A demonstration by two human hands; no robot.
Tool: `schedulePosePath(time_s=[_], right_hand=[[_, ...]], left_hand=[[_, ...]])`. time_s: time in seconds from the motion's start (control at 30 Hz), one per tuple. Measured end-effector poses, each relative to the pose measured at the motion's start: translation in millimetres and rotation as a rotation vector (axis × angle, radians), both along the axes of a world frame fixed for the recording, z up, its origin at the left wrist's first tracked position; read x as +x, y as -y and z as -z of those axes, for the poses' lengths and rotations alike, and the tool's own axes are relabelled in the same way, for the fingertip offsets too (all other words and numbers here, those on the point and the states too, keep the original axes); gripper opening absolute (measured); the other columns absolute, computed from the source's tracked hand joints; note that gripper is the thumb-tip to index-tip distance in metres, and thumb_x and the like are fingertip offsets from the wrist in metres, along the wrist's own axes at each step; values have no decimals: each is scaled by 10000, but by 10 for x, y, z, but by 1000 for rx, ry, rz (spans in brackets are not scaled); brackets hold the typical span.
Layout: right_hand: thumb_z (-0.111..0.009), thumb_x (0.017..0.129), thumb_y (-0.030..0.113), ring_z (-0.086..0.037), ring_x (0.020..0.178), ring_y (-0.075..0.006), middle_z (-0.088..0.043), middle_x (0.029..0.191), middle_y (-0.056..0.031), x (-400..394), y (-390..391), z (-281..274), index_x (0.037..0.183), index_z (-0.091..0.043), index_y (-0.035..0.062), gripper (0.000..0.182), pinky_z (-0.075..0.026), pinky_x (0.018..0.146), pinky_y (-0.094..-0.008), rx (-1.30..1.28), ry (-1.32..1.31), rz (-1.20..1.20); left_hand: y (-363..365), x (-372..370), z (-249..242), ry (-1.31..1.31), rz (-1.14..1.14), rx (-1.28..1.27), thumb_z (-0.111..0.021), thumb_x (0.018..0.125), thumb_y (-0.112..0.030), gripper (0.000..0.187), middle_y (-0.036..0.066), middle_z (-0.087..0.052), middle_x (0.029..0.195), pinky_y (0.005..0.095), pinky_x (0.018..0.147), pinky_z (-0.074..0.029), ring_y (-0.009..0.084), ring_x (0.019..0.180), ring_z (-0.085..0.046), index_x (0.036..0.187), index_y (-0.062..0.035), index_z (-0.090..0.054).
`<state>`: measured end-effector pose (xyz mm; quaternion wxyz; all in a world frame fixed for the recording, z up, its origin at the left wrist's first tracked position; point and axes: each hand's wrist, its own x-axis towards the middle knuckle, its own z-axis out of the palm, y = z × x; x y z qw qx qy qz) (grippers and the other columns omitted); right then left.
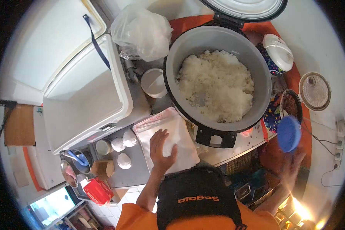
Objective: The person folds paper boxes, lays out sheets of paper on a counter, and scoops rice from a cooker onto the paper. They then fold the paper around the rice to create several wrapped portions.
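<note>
My left hand [163, 151] lies palm down, fingers spread, on a stack of thin whitish sheets [184, 153] at the counter's front edge. Off to the right, my right hand [292, 165], blurred, grips a round blue plastic scoop or bowl [288, 134]; its exact kind is hard to make out. The blue piece is held up near a patterned pot [272, 115] containing brown food [290, 104]. Behind the sheets stands a large open rice cooker [265, 76], part filled with white rice [218, 84].
An open white cool box [92, 96] is on the left. Three white rounded bundles [124, 161] sit beside the sheets. Around the cooker are a plastic bag [142, 30], a white tub [154, 83], a white-lidded pot [278, 53] and a loose lid [314, 91]. Cables [322, 140] hang at right.
</note>
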<state>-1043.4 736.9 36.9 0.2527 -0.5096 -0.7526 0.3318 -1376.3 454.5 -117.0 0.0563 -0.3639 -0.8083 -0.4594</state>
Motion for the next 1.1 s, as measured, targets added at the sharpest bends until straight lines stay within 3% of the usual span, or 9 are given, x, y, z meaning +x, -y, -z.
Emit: schedulePosePath(time_s=[0.07, 0.13, 0.2, 0.3, 0.43, 0.7, 0.83, 0.9, 1.1], right_hand=[[-536, 993, 87, -494, 1262, -227, -459, 1442, -187, -401, -200, -369, 1499, -347, -36, 554, -440, 1042, -371, 147, 11, 32], [-549, 965, 49, -551, 1222, -227, -569, 1333, -201, -1410, -516, -763, 1459, -405, -46, 523, -472, 1005, -365, 241, 200, -439], [-564, 969, 88, -720, 806, -368, -722, 957, -226, -2121, -931, -586, 1295, -523, -37, 351, -572, 728, -400, 670, 393, -840], [-567, 968, 137, -722, 798, -378, -700, 880, -232, -3032, -1094, -196, 1110, -609, -21, 216, -586, 693, -436, 745, 875, -893], [-603, 931, 130, -735, 853, -340, -704, 887, -212, -3340, -1471, 948, 1041, -673, -31, 207, -597, 691, -422, 645, 1053, -973], [-667, 856, 116, -735, 890, -347, -718, 929, -238, -3677, -947, 705, 927, -748, -29, 181, -590, 699, -444, 415, 1401, -1362], [-668, 849, 135, -733, 820, -339, -715, 808, -224, -3736, -511, 758, 860, -759, -13, 175, -572, 647, -461, 109, 1310, -1878], [-654, 857, 156, -722, 763, -342, -697, 742, -218, -3707, -359, 785, 804, -747, -10, 197, -561, 620, -449, 105, 1439, -1871], [-650, 835, 146, -685, 664, -394, -618, 631, -232, -3188, -361, -140, 720, -646, -80, 254, -542, 586, -478, 288, 833, -1888]], left_hand=[[-230, 5, -276, -93, 82, 98, -777, 799, -310, 498, 151, -654, 1280, 515, 1064, -440, 386, 1238, -573, 1199, -45, -640], [-519, -25, -587, -249, 205, 222, -779, 796, -292, 475, 147, -663, 1249, 496, 1041, -446, 354, 1177, -610, 1178, -40, -651], [-814, -97, -789, -253, 374, 285, -765, 813, -333, 450, 131, -669, 1218, 482, 1003, -454, 334, 1141, -615, 1151, -53, -666], [-1169, -53, -736, -185, 461, 339, -751, 826, -357, 402, 105, -675, 1162, 460, 925, -467, 311, 1077, -619, 1104, -73, -690], [-1216, -11, -536, -172, 434, 356, -756, 784, -231, 253, 66, -657, 1015, 407, 797, -477, 256, 915, -592, 987, -95, -690], [-1267, -54, -481, -152, 429, 466, -771, 705, -127, 192, 22, -634, 970, 370, 728, -487, 230, 856, -570, 869, -107, -673], [-1256, -26, -435, -198, 424, 491, -778, 703, -147, 205, 13, -622, 983, 362, 724, -482, 216, 851, -559, 882, -139, -677], [-1258, -36, -391, -232, 371, 503, -780, 705, -177, 204, 4, -605, 984, 372, 754, -471, 207, 859, -546, 880, -163, -675], [-1261, 86, -325, -291, 91, 497, -759, 686, -267, 302, -20, -482, 994, 346, 794, -352, 219, 956, -449, 921, -326, -579]])
